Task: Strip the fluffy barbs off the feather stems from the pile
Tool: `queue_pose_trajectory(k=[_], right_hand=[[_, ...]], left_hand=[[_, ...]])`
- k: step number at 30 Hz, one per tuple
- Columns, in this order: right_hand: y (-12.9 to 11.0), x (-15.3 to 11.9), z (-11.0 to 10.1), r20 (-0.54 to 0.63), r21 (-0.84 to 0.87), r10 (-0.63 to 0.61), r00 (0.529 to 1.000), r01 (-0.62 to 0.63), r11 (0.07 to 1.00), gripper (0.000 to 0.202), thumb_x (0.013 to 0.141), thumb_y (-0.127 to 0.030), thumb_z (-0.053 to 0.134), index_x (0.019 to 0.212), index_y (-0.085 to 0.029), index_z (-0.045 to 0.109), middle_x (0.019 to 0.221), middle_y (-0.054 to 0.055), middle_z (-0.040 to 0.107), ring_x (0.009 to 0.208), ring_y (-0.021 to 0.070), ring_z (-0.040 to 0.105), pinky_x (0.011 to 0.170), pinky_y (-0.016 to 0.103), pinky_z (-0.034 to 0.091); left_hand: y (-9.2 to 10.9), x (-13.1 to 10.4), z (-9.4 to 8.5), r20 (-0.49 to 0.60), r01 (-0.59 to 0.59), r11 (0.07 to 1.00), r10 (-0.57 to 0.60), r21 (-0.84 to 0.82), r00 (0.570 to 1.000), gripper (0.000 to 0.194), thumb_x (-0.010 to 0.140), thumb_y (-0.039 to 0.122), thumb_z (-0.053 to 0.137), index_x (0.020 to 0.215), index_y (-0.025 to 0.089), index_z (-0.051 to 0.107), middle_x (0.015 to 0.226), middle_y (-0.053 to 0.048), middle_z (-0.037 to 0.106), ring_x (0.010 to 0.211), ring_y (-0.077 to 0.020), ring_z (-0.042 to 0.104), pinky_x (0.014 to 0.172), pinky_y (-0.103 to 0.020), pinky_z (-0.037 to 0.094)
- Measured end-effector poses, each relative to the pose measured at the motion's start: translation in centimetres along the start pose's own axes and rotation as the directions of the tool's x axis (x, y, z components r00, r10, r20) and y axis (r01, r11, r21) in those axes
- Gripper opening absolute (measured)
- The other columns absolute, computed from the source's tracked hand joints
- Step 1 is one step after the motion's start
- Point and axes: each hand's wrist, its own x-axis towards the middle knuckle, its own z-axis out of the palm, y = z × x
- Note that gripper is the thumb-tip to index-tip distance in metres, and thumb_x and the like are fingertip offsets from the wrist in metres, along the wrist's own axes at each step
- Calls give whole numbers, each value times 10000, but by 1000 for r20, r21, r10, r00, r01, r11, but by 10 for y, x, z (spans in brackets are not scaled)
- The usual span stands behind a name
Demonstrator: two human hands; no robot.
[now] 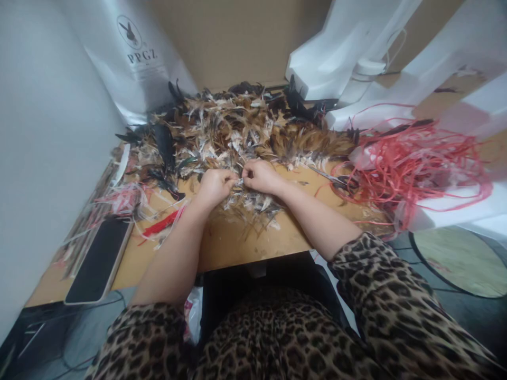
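Note:
A wide heap of brown, black and white feathers [237, 126] covers the back of a wooden table [237, 243]. My left hand [214, 186] and my right hand [259, 177] meet at the heap's front edge, fingertips pinched together on a small bunch of feathers [238, 182] held between them. More loose feathers [253, 207] lie under and just in front of my hands.
A tangle of red plastic string [412, 163] lies at the right on white bags. A dark phone [99, 261] rests at the table's left front edge beside red scraps [160, 224]. A white printed bag [137, 58] leans at the back left. A round mat [459, 258] is on the floor.

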Motion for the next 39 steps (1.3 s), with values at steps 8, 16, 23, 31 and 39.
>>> queue_pose_trajectory(k=[8,16,23,31,39], right_hand=[[0,0,1,3,-15,21,1000,-21,1000,132,614,-131,503,665,-124,625,682,37,603,650,122,495,641,219,360],[1,1,-1,33,72,78,996,-81,994,153,635,-150,526,703,-122,659,694,26,647,627,99,532,620,197,371],[-1,0,-5,124,142,136,983,-153,978,226,638,-148,533,799,-116,689,734,16,672,641,89,552,613,182,380],[-3,0,-8,180,118,146,973,-169,979,216,645,-262,600,765,-107,690,650,10,642,573,78,507,554,179,351],[2,0,-4,158,29,81,984,-87,996,144,636,-144,555,701,-119,681,701,23,653,651,93,531,630,183,370]], left_hand=[[-2,2,2,21,17,1000,-17,21,1000,181,709,234,517,723,154,679,724,-47,674,639,-146,574,616,-232,398],[-4,2,6,3,58,996,-58,-68,998,148,693,226,535,723,149,658,675,-27,650,600,-126,546,593,-219,396],[-13,2,18,13,86,974,-85,-208,996,124,680,228,556,712,142,640,614,-13,618,544,-105,516,539,-206,389],[-13,3,26,76,205,865,-192,-459,979,115,676,247,575,709,139,600,565,-9,596,505,-121,565,506,-223,435],[-16,4,13,81,282,818,-280,-502,957,188,648,234,606,806,138,639,616,-20,609,527,-113,547,538,-237,445]])
